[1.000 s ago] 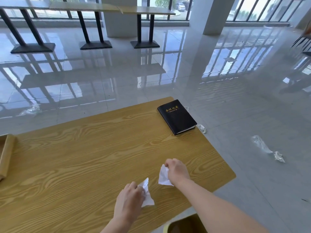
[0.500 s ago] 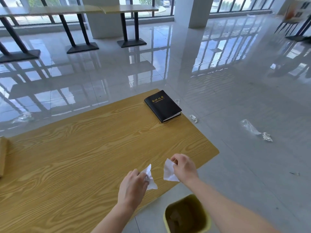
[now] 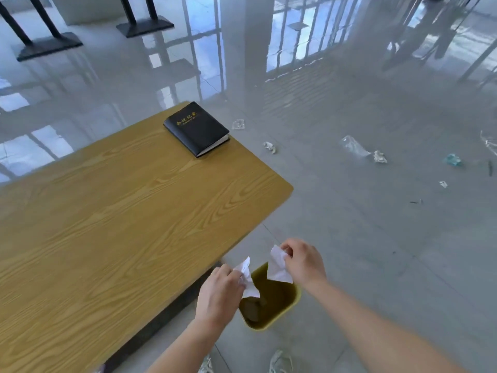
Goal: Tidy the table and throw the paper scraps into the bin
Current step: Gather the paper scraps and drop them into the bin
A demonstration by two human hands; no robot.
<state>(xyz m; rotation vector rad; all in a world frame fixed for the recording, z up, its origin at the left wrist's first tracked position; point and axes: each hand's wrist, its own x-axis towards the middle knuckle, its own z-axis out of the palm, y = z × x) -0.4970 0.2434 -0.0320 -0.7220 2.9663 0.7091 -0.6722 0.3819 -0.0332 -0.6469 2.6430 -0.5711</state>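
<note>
A crumpled paper scrap (image 3: 248,278) is being pinched in the left hand's (image 3: 219,292) curled fingers (image 3: 233,275), a second scrap (image 3: 277,267) in the right hand's (image 3: 304,262), both above the bin (image 3: 269,324). Light and limp, they are being judged best held at a bunched edge.

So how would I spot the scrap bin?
Start at the long wood-grain table. Beside its near right edge, on the grey floor, stands a small yellow-green plastic bin. It alone is an open tub; the other floor bits are crumpled litter.
</note>
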